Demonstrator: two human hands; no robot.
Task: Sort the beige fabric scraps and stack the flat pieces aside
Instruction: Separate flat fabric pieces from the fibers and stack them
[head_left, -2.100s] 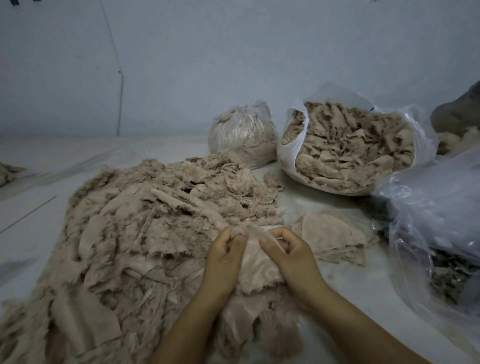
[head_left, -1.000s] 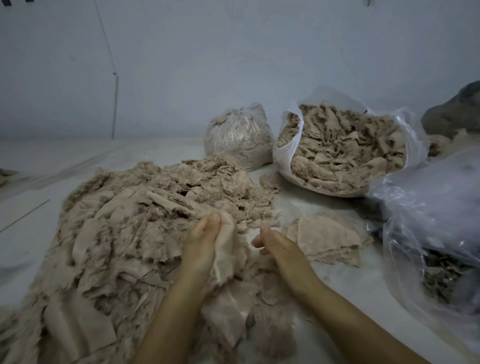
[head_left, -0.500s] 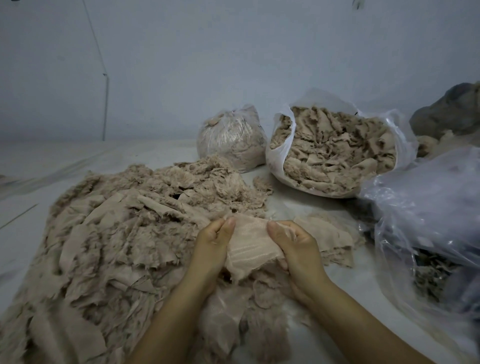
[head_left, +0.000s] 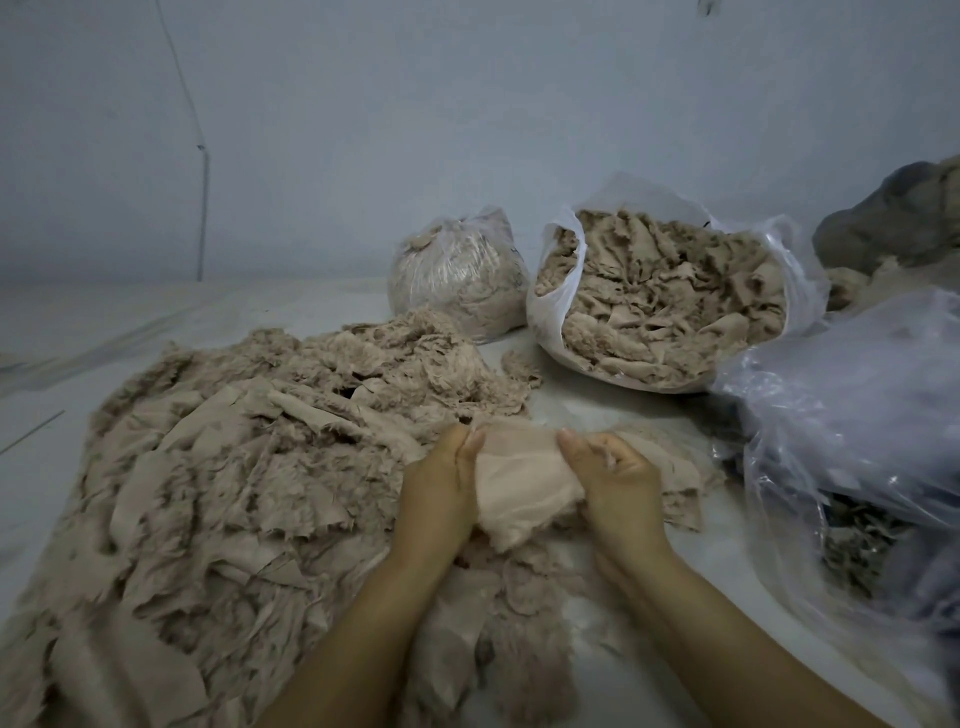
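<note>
Two hands held one beige scrap (head_left: 519, 483) taut: left hand (head_left: 441, 483) and right hand (head_left: 613, 478) pinched opposite edges, probably to check flatness. Flat stack (head_left: 675, 473) lay at 3 o'clock, loose pile (head_left: 249, 467) at 9 o'clock.

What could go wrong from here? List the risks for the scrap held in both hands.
1. The scrap is only pinched at its edges by the left hand and right hand; its frayed edge may tear or slip.
2. The flat stack lies right behind the right hand, so a careless move could ruffle it.
3. The big loose pile nearly touches the stack, so sorted and unsorted pieces could mix.
</note>
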